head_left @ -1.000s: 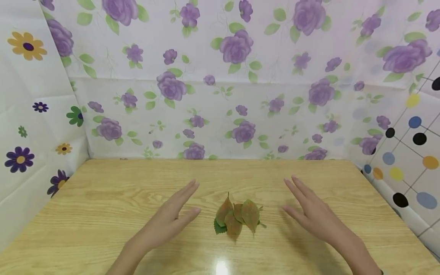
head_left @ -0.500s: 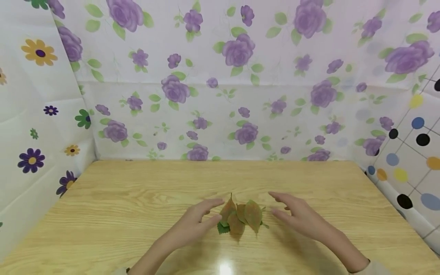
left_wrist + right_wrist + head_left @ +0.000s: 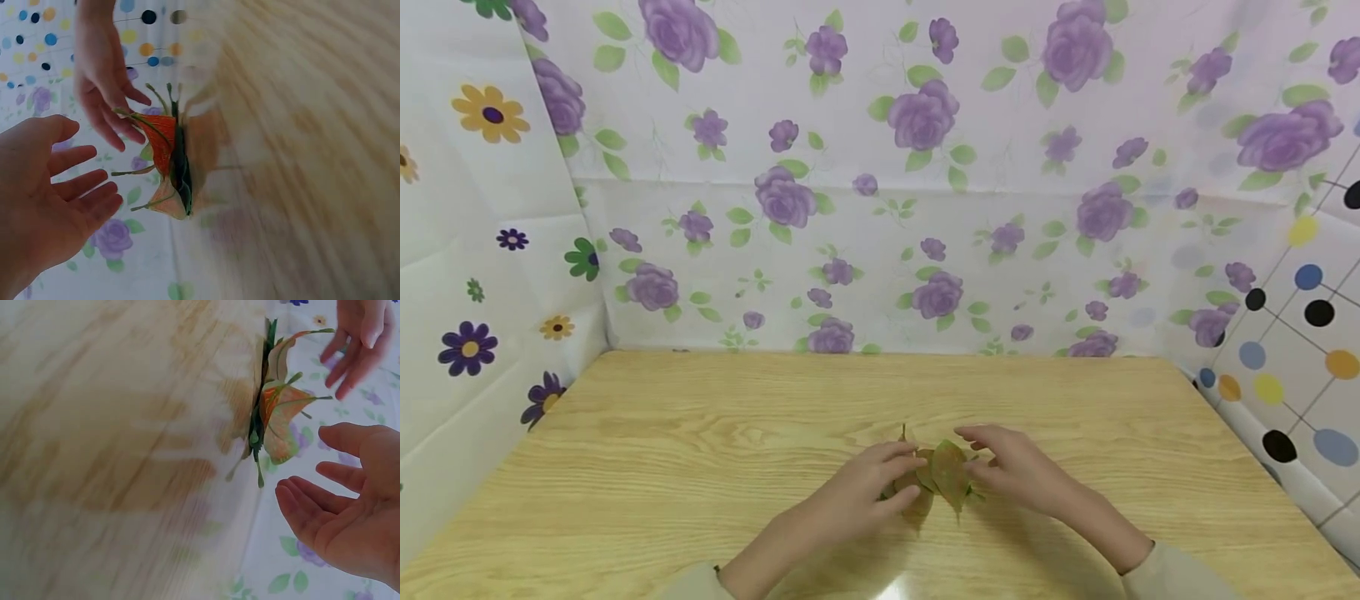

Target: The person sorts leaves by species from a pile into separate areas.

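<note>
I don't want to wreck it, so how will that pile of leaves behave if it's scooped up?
The leaves look thin and curled, so they're probably light and easily creased. They overlap on the table, so they may slide apart. Their stems stick out and might snag.

Loose, plain, pale beige sleeves (image 3: 1177, 577)

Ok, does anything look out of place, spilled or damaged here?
Nothing looks spilled or plainly damaged. The leaves overlap untidily on the table, stems pointing different ways, some edges lifting in the wrist views. The purple-flowered backdrop has a horizontal crease.
</note>
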Demonstrator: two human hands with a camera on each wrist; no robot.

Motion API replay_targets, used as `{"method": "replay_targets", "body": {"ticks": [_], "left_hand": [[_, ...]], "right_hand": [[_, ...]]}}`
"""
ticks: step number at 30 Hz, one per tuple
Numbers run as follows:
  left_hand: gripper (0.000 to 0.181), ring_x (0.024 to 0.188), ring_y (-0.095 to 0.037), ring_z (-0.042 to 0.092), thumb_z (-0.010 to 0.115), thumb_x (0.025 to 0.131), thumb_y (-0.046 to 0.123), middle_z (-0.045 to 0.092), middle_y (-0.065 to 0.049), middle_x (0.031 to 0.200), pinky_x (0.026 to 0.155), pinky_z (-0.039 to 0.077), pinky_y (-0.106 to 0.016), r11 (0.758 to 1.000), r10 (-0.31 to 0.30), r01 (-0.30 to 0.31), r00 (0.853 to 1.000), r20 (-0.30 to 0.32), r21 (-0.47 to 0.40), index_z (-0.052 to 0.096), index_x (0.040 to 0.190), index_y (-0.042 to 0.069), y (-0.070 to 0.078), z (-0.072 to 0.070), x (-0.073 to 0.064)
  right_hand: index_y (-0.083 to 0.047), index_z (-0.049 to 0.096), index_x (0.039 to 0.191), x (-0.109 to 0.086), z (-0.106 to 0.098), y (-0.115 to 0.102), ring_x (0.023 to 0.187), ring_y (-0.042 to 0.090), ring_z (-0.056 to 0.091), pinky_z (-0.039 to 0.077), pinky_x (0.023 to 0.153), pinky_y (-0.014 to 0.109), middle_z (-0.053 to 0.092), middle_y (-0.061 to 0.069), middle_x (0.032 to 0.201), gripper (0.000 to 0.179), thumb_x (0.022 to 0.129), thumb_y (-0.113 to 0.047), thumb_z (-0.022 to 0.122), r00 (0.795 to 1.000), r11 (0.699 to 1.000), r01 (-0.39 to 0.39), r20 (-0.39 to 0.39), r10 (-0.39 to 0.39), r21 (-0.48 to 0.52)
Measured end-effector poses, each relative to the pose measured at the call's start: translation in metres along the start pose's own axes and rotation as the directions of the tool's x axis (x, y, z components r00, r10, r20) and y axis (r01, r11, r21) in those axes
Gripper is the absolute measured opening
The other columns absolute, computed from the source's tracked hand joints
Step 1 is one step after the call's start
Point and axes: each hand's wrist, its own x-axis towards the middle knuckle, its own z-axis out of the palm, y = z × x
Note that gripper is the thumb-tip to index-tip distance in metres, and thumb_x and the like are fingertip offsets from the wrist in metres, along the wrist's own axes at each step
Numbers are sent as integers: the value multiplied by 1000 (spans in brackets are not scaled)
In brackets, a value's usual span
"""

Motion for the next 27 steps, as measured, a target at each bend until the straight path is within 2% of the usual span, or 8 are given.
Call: {"method": "replay_targets", "body": {"ticks": [1, 3, 5, 8, 12, 15, 20, 27], "left_hand": [[35, 126, -28, 48, 57, 99, 18, 49, -15, 139, 101, 43, -40, 996, 47, -46, 999, -1, 76, 59, 128, 0, 0, 1, 1], [32, 125, -26, 49, 59, 97, 14, 50, -15, 138, 102, 42, -35, 964, 139, -137, 990, 7, 226, 62, 126, 0, 0, 1, 3], [30, 127, -26, 49, 60, 97, 14, 51, -14, 138, 104, 40, -34, 912, 212, -208, 977, 29, 353, 63, 124, 2, 0, 2, 6], [31, 129, -25, 47, 60, 96, 17, 51, -13, 139, 106, 36, -35, 839, 250, -261, 964, 88, 477, 64, 125, 4, -2, 1, 10], [35, 132, -25, 43, 58, 98, 26, 50, -10, 140, 107, 36, -38, 789, 232, -282, 960, 160, 546, 63, 127, 7, -4, 2, 13], [38, 134, -25, 41, 56, 99, 33, 51, -7, 141, 107, 36, -40, 757, 222, -290, 957, 187, 586, 64, 127, 9, -6, 4, 15], [41, 137, -26, 36, 51, 100, 40, 51, -6, 140, 109, 32, -42, 707, 226, -307, 952, 207, 637, 65, 127, 12, -10, 9, 15], [47, 139, -28, 31, 46, 100, 45, 48, -8, 143, 112, 25, -45, 687, 173, -288, 957, 234, 667, 61, 132, 13, -15, 16, 13]], "right_hand": [[7, 51, 132, 1, 1, 0, 111, 39, 57, 55, 79, 40, 56, 23, 129, 46, 93, -13, 65, 1000, 1000, 2, 1, -2, -8], [8, 51, 132, 2, 1, -1, 110, 39, 58, 55, 78, 39, 57, 23, 127, 46, 93, -12, 65, 1000, 1000, 9, 2, -9, -23], [8, 52, 132, 4, 2, -2, 109, 39, 58, 56, 78, 39, 58, 23, 126, 46, 92, -11, 66, 1000, 999, 13, 3, -13, -32], [9, 52, 130, 5, 3, -2, 108, 38, 59, 55, 79, 41, 58, 24, 125, 46, 91, -10, 67, 1000, 999, 25, 10, -25, -39], [10, 53, 129, 9, 7, -2, 107, 38, 59, 54, 81, 44, 58, 24, 124, 48, 89, -9, 70, 999, 999, 15, 29, -15, -30], [9, 54, 128, 12, 10, -2, 106, 37, 59, 54, 82, 46, 60, 22, 121, 48, 86, -6, 72, 999, 999, -1, 39, 3, -37], [9, 57, 124, 15, 17, -1, 103, 35, 60, 53, 83, 46, 63, 20, 115, 50, 80, -1, 76, 999, 994, -8, 51, 14, -111], [6, 58, 125, 18, 23, 0, 96, 26, 60, 53, 79, 42, 64, 14, 110, 51, 78, 0, 78, 997, 986, -37, 57, 46, -160]]}}
